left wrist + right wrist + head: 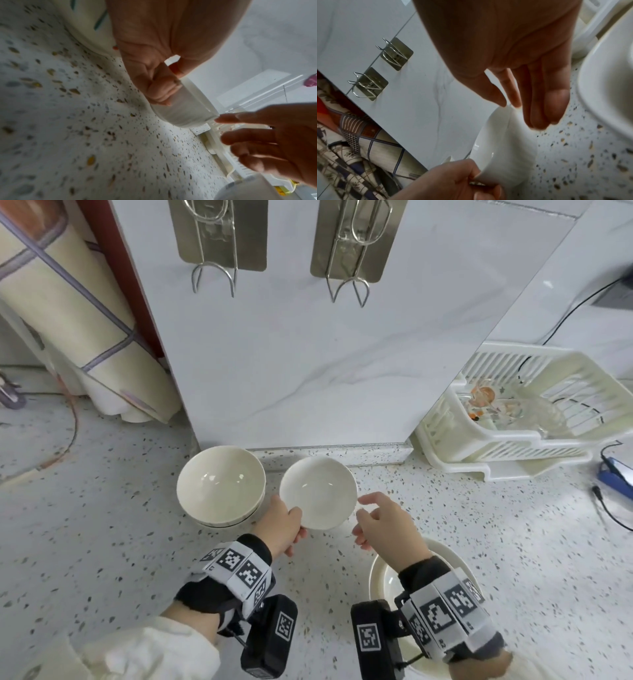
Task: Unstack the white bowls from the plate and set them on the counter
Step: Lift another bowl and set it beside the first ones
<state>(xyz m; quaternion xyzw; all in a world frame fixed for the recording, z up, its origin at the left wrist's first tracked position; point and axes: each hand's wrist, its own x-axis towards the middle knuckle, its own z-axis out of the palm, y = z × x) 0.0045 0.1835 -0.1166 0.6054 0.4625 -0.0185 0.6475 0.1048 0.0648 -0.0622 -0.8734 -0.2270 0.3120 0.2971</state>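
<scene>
My left hand (296,525) pinches the near rim of a white bowl (318,493), thumb inside and fingers underneath. The bowl tilts toward me, low over the speckled counter (137,542); I cannot tell if it touches. In the left wrist view the left hand (169,81) grips that bowl (185,109). My right hand (363,518) is open, its fingertips just off the bowl's right rim. The right wrist view shows the right hand (522,108) above the bowl (501,148). A cream bowl (221,486) sits on another to the left. The plate (448,556) lies under my right wrist.
A marble-look wall panel (308,354) with two metal hooks rises right behind the bowls. A white dish rack (513,440) holding glassware stands at the back right. A blue object (616,474) and a black cable lie at the far right. A rolled mat (85,320) leans at the left.
</scene>
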